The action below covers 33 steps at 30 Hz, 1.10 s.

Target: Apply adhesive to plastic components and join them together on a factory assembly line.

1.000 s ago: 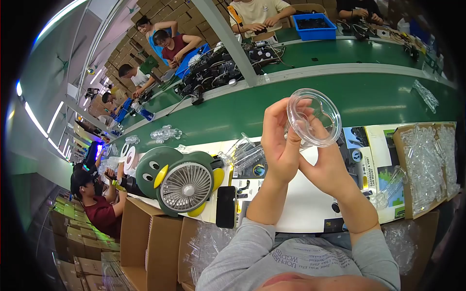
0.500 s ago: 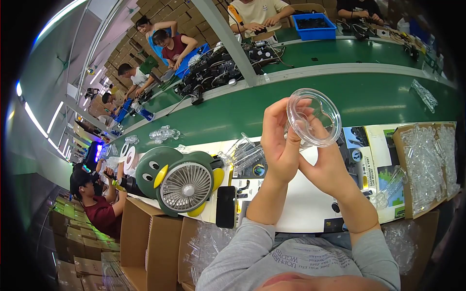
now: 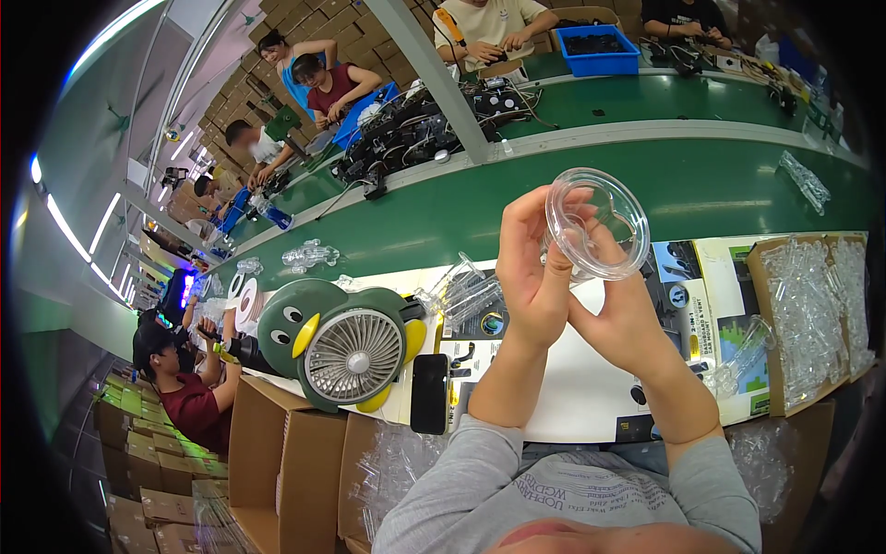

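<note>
A clear plastic cup-like part (image 3: 637, 242) with a wide round rim is held up over the near edge of the green belt, its open rim tilted toward me. My left hand (image 3: 533, 272) grips its left side, thumb in front and fingers curled over the top edge. From below and the right, my right hand (image 3: 620, 323) supports it; some of its fingers show through the clear wall, and the rest are hidden behind it. Beneath my hands is a white work surface (image 3: 577, 392). Several clear plastic parts (image 3: 461, 294) lie just left of my left hand.
A green penguin-shaped fan (image 3: 300, 323) and a black phone (image 3: 429, 394) sit to the left. At right, a cardboard box (image 3: 780, 374) holds clear parts, with another clear part (image 3: 743, 355) beside it. Beyond runs a green belt (image 3: 701, 185); co-workers sit across it.
The clear parts lying on the green belt have shifted slightly left. Across the belt, a co-worker in dark red has moved their arms. My hands and the cup-like part look the same.
</note>
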Tool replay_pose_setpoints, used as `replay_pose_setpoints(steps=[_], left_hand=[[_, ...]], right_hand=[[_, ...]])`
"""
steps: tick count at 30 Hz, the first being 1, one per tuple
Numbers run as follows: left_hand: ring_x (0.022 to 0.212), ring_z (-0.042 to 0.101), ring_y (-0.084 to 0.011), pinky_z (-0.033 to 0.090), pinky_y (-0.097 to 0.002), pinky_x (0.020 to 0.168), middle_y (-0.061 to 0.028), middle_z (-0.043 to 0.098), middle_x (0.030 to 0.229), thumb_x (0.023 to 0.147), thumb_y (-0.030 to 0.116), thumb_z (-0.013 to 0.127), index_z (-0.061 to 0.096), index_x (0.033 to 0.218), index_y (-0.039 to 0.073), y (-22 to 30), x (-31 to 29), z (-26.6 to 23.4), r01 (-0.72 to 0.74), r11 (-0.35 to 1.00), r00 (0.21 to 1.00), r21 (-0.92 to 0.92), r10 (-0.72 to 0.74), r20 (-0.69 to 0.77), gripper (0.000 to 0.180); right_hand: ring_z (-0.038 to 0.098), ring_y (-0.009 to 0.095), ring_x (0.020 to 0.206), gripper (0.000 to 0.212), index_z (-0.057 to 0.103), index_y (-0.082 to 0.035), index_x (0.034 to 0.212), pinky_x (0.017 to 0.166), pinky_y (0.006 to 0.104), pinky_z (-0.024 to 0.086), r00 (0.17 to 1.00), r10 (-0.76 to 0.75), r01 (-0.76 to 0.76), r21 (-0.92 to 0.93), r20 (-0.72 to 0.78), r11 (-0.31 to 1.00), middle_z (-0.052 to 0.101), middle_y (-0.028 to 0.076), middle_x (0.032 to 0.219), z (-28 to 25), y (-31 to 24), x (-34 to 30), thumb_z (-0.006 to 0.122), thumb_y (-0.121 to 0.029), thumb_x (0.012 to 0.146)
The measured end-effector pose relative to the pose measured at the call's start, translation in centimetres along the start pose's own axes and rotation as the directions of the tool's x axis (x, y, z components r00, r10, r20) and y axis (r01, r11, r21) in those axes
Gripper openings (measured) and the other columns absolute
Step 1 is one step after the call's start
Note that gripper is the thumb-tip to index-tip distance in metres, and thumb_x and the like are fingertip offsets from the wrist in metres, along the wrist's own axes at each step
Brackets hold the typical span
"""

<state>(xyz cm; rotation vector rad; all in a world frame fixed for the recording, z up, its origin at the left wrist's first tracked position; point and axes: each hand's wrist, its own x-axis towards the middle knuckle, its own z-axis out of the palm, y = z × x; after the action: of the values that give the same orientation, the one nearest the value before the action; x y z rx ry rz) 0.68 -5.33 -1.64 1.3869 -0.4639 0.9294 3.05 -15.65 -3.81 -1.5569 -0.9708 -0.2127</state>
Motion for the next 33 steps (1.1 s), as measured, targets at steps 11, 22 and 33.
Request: replay_pose_setpoints(steps=[11, 22, 33], left_hand=[[0.097, 0.056, -0.0211, 0.044, -0.0334, 0.088, -0.0163, 0.056, 0.111, 0.091, 0.02, 0.051, 0.043, 0.117, -0.004, 0.1, 0.02, 0.12, -0.001, 1.0, 1.0, 0.01, 0.002, -0.003, 0.036], [0.097, 0.056, -0.0206, 0.044, -0.0329, 0.088, -0.016, 0.056, 0.111, 0.091, 0.018, 0.051, 0.042, 0.117, -0.004, 0.0, 0.02, 0.15, -0.014, 1.0, 1.0, -0.018, 0.014, 0.001, 0.035], [0.098, 0.056, -0.0206, 0.044, -0.033, 0.088, -0.0158, 0.056, 0.111, 0.092, 0.019, 0.05, 0.042, 0.117, -0.004, 0.0, 0.08, 0.14, -0.01, 1.0, 1.0, 0.0, 0.01, 0.002, 0.035]], right_hand=[[0.051, 0.037, 0.109, 0.069, 0.034, -0.001, 0.132, 0.09, 0.0394, 0.042, 1.0, -0.022, 0.022, -0.011, -0.004, 1.0, 0.049, 0.022, 0.121, -0.09, -0.08, -0.02, 0.068, -0.011, 0.072], [0.05, 0.037, 0.111, 0.069, 0.034, -0.002, 0.132, 0.091, 0.0397, 0.042, 1.0, -0.027, 0.027, -0.004, 0.007, 1.0, 0.047, 0.022, 0.123, -0.18, -0.19, 0.03, 0.067, -0.01, 0.072], [0.05, 0.037, 0.111, 0.071, 0.032, -0.003, 0.134, 0.091, 0.0398, 0.042, 1.0, 0.004, -0.004, 0.004, 0.018, 1.0, 0.047, 0.022, 0.123, -0.17, -0.06, 0.03, 0.067, -0.01, 0.072]])
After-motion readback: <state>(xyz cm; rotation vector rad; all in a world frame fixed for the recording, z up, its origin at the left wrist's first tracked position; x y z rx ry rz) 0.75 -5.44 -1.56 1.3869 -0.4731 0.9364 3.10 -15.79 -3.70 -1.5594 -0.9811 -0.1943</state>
